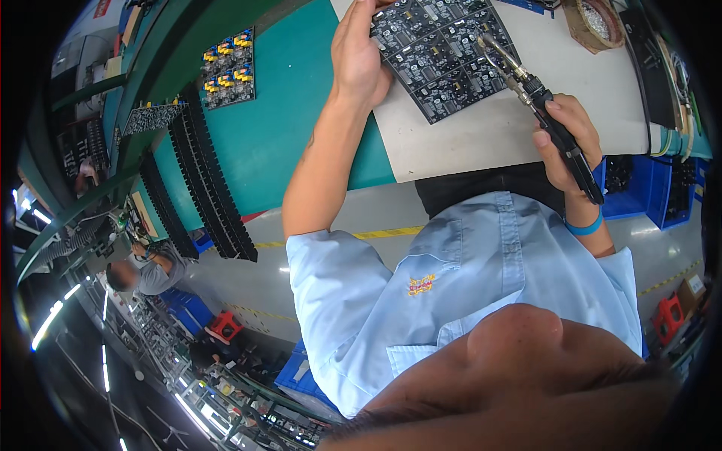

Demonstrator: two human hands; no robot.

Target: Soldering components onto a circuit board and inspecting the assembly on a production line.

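My left hand (pixel 358 59) grips the left edge of a black circuit board panel (pixel 445 64); its fingertips run up past the top of the picture. The panel is divided into several like boards dotted with small parts, and lies tilted over a pale mat (pixel 406 146). In my right hand (pixel 575 135) is a black-handled soldering iron (pixel 565 143), my fingers wrapped round its grip. Its metal tip, with a thin feed tube beside it, points at the panel's upper right part. Whether the tip touches the board I cannot tell.
On the green bench (pixel 293 60) stands a board with yellow and blue parts (pixel 228 68). Long black slotted racks (pixel 207 177) lie at the left edge. A round tub (pixel 594 22) sits at the far right, blue bins (pixel 635 184) below. Another person (pixel 154 267) works further left.
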